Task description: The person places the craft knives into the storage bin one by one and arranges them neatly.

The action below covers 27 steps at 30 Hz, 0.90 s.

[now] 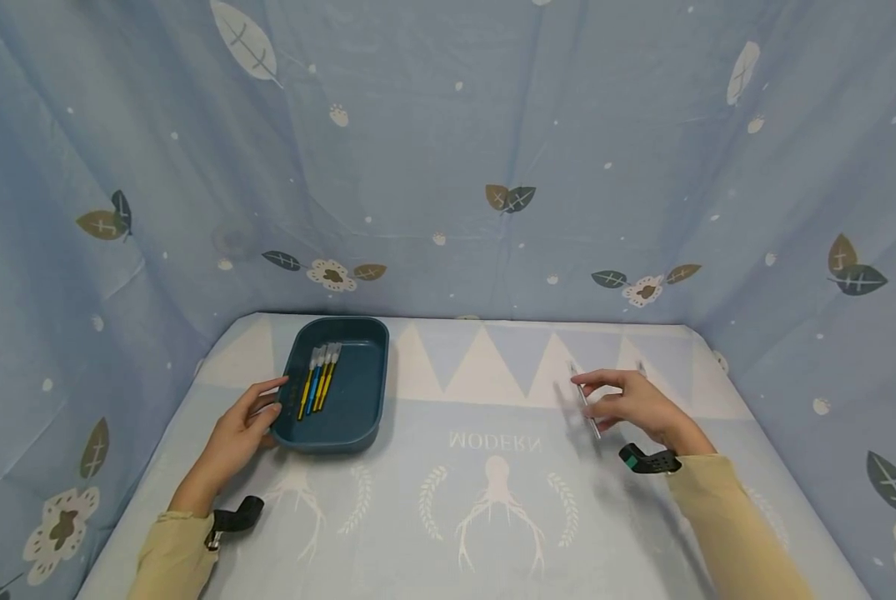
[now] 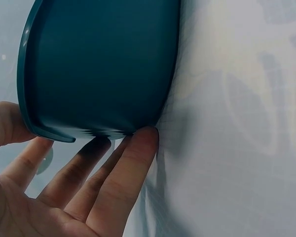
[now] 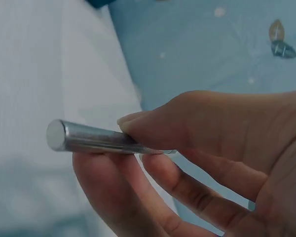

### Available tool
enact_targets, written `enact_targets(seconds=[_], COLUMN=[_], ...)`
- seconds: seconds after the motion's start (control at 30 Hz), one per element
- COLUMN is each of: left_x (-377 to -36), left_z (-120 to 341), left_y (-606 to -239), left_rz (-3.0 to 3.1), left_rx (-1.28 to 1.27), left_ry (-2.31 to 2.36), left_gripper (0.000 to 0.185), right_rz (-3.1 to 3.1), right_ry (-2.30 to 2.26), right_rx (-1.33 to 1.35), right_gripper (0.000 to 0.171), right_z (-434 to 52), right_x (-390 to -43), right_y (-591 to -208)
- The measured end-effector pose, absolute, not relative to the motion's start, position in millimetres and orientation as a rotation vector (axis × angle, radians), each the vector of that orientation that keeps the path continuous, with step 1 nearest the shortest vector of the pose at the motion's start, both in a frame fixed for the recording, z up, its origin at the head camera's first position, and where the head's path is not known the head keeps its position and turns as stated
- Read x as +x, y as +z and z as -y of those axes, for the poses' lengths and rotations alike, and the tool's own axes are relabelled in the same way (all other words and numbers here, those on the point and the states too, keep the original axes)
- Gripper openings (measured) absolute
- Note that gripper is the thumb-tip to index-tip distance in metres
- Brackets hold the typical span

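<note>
At the bench's right, I see the right hand [image 1: 638, 406] pinching a metal tool [image 1: 586, 402], long axis near-to-far, well apart from the tray [image 1: 365, 417] which the left hand's [image 1: 241, 429] straight fingers touch.

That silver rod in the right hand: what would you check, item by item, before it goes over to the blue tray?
1. Grip on the silver rod: pinched between thumb and fingers of the right hand. Ok.
2. Rod lifted off the table: ok.
3. Blue tray steadied: left hand touches its near left corner. Ok.
4. Room in the tray: four brushes lie to its left, the right part bare. Ok.
5. Rod's far tip: hidden or blurred. Cannot tell.
</note>
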<state>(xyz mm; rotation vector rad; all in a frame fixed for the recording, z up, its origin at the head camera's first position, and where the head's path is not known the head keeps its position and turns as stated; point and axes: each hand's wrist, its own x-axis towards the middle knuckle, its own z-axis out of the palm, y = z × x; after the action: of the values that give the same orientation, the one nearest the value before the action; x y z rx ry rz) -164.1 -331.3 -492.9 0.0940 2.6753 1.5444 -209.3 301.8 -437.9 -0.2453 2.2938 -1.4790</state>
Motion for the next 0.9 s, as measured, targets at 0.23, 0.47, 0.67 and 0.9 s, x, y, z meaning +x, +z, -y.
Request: enact_targets(seconds=[0.23,0.47,0.67,0.9], left_x=[-163,-165,-165,-165], left_z=[332,332,332,332], left_y=[-493,-493,-494,-494], left_rz=[-2.652,-2.638,-2.638,-2.643], left_rx=[0.099,0.086,0.087,0.081], left_ry=[1.576,1.582,1.586,1.579], left_gripper=[0.055,0.055,0.055,0.055], right_rz=[-2.210,-2.153,-2.122,-2.085], right_ry=[-1.569,-1.668,-1.732,-1.810], right_rx=[-0.350,-0.422,-0.470,-0.544], right_gripper=[0.061,0.060,0.060,0.060], right_z=[-276,-245,-219,-191], right_x=[-204,-197,-190,-185], right_y=[-422,-410,-395,-384])
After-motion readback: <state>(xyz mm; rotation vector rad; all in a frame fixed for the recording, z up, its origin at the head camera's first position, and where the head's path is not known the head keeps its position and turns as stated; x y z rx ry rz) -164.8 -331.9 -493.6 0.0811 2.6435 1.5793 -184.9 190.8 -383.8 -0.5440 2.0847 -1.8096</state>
